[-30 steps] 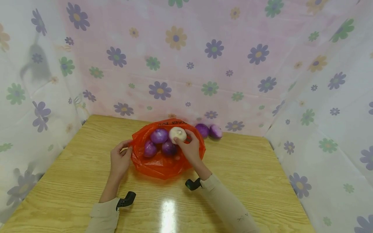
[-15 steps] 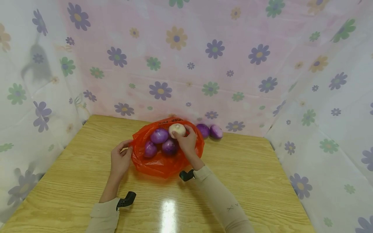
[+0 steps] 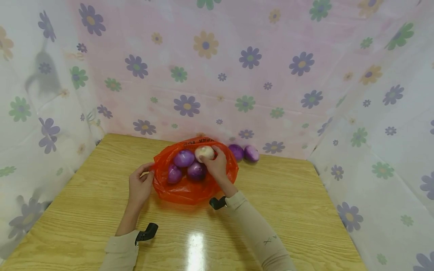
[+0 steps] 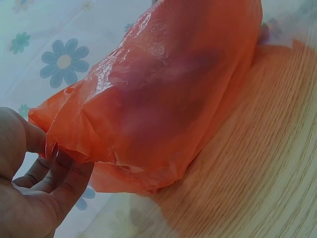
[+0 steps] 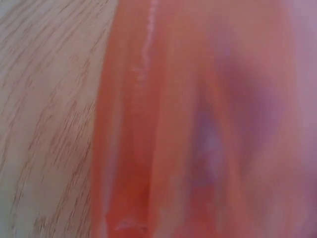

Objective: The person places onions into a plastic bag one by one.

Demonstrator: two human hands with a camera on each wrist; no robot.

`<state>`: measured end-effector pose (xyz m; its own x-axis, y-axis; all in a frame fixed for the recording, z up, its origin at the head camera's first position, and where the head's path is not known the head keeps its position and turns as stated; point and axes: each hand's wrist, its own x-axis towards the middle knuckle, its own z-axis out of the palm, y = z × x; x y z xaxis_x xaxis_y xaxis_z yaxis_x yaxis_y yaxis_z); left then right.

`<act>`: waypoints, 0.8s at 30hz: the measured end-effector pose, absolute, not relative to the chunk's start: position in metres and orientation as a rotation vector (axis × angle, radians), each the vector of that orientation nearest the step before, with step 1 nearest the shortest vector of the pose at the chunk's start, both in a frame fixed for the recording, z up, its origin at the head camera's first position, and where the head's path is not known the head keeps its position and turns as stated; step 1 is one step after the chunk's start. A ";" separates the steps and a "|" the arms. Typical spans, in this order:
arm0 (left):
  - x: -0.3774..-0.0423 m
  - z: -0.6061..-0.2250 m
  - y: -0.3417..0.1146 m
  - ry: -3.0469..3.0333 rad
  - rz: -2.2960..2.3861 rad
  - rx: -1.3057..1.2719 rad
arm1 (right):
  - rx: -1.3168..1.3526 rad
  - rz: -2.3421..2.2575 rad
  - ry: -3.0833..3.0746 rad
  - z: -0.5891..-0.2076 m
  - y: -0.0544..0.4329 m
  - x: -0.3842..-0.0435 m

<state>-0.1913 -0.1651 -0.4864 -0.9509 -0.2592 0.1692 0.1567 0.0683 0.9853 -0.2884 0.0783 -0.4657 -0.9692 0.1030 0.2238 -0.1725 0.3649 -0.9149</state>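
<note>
A red plastic bag [image 3: 183, 194] lies open on the table, dark print along its far rim. My left hand [image 3: 139, 185] pinches the bag's left edge; the left wrist view shows the thumb and fingers [image 4: 74, 181] on the gathered film. Inside the bag, my right hand [image 3: 217, 165] holds a white onion [image 3: 204, 153] between thumb and fingers. Beside it in the bag sit a purple onion [image 3: 184, 158], another purple onion [image 3: 174, 174] and a darker one [image 3: 196, 171]. The right wrist view is mostly filled by blurred red film [image 5: 138, 124], which hides that hand.
Two purple onions, one whole [image 3: 236, 151] and one paler [image 3: 251, 153], rest on the table behind the bag's right side. The wooden table [image 3: 281, 195] meets a flowered curtain [image 3: 217, 75] at its back and sides.
My right hand, with the white onion, has moved slightly left and away from me, then settled a little lower in the bag. The left hand keeps its place on the bag's edge.
</note>
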 end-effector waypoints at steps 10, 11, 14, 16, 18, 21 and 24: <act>-0.191 -0.486 -0.165 -2.061 -1.965 0.107 | 0.114 1.530 -2.370 -0.459 0.083 -0.283; -0.191 -0.486 -0.165 -2.059 -1.966 0.107 | 0.120 1.539 -2.360 -0.458 0.084 -0.282; -0.190 -0.485 -0.165 -2.068 -1.962 0.109 | 0.129 1.586 -2.330 -0.453 0.086 -0.279; -0.190 -0.485 -0.165 -2.076 -1.958 0.112 | 0.125 1.613 -2.310 -0.450 0.089 -0.277; -0.190 -0.485 -0.165 -2.084 -1.956 0.116 | 0.116 1.634 -2.292 -0.446 0.094 -0.276; -0.191 -0.485 -0.165 -2.086 -1.960 0.113 | 0.118 1.674 -2.249 -0.439 0.102 -0.275; -0.190 -0.485 -0.165 -2.083 -1.956 0.105 | 0.144 1.723 -2.175 -0.433 0.114 -0.278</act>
<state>-0.1904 -0.1654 -0.4851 -0.9576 -0.2434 0.1541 0.1385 0.0801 0.9871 -0.2775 0.1143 -0.4326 -0.9296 0.1420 0.3401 -0.2985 0.2510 -0.9208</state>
